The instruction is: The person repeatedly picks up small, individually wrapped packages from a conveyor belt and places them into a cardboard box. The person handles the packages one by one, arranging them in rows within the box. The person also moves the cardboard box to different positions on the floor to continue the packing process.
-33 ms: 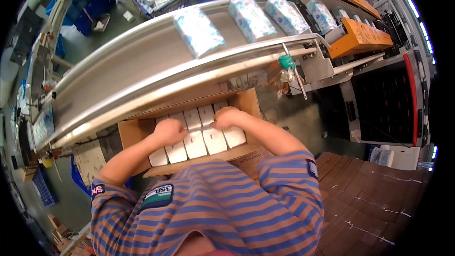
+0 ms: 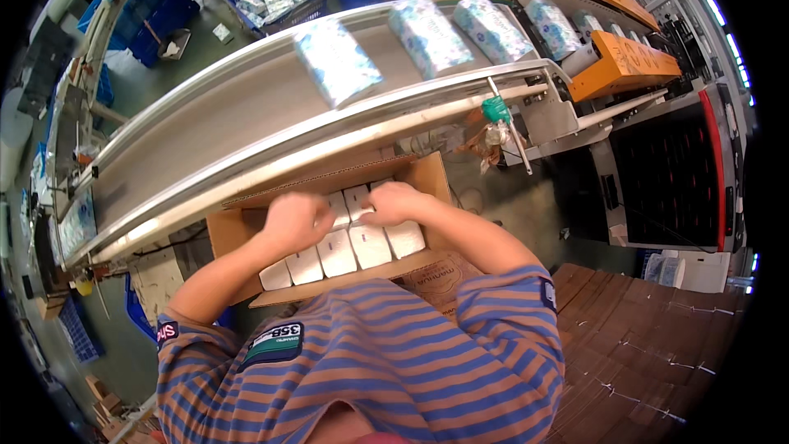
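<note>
While the white packs [image 2: 370, 245] stand in two rows inside the open carton [image 2: 431, 181], both hands are positioned over the far row. Take the carton as the dial centre, with 12 o'clock away from the wearer. The left hand [image 2: 297, 220] is at 11 o'clock, fingers curled and slightly blurred; whether it grips or touches a pack cannot be determined. The right hand [image 2: 393, 204] is at 1 o'clock, fingers bent down at the packs; its grasp is likewise hidden.

The step in hand appears to be seating and aligning the packs. The next move probably calls for light, even pressure on the far row, then clearance of both hands from the carton.

Materials: the packs are soft-edged blocks in thin, glossy film, pale ends up. The carton is brown corrugated board, flaps open, with a fluted edge visible at 12 o'clock.

Beyond it, a smooth grey conveyor belt [image 2: 238, 94] with metal rails crosses from 10 to 1 o'clock. Patterned packs [image 2: 339, 62], shiny and mottled blue on white, lie on it from 12 to 1 o'clock. Orange machine housings [image 2: 629, 64] stand at 2 o'clock; flat brown cardboard [image 2: 641, 353] lies toward 4 o'clock.
</note>
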Demonstrator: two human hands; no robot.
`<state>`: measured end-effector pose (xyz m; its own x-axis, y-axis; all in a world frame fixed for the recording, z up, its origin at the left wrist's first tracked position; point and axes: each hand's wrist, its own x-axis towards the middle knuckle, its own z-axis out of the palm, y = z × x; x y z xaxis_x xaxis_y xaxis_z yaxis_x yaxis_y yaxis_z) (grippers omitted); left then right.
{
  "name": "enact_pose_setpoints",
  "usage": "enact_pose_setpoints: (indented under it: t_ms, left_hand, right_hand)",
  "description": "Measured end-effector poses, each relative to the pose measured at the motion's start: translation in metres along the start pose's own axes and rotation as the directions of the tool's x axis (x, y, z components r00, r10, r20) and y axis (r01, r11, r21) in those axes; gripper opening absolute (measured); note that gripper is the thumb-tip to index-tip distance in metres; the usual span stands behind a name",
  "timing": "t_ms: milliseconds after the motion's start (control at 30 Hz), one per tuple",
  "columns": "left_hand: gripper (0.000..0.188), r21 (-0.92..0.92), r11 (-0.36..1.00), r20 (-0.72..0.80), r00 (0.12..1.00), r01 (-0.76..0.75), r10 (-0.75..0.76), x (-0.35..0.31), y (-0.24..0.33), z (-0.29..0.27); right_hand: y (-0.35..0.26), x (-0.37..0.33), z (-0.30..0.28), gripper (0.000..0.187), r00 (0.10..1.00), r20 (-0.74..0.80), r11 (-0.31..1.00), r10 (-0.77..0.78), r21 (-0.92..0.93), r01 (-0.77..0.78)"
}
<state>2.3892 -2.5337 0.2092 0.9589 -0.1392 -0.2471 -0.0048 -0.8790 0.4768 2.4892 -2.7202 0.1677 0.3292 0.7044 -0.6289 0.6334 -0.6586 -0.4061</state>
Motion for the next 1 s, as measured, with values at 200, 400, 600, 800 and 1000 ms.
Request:
enact_pose_setpoints:
  t_ms: [200,400,600,800,1000]
  left_hand:
    - [0.100,0.198,0.773,-0.511,0.736,0.603,-0.444,0.149,0.012,-0.078]
    - [0.068,-0.939,0.344,-0.139,0.908,0.007,-0.396,0.129,-0.095,-0.102]
    - [0.079,-0.768,0.641,-0.397,0.774,0.014,-0.493,0.160,-0.049,-0.071]
    - [0.089,-0.627,0.772,-0.558,0.752,-0.106,-0.350,0.194,-0.010,-0.055]
    - [0.087,-0.684,0.720,-0.480,0.814,-0.113,-0.328,0.214,0.009,-0.059]
  right_hand:
    - [-0.001,-0.009,-0.126,0.023,0.300,-0.944,0.902,-0.138,0.005,0.431]
    - [0.057,0.036,-0.176,0.089,0.500,-0.725,0.880,0.473,0.373,-0.292]
    - [0.030,0.048,-0.185,0.086,0.648,-0.750,0.960,0.134,0.261,0.104]
    - [0.115,0.029,-0.190,0.071,0.560,-0.709,0.898,0.429,0.399,-0.184]
    - [0.179,-0.014,-0.217,0.082,0.208,-0.712,0.711,0.671,0.538,-0.453]
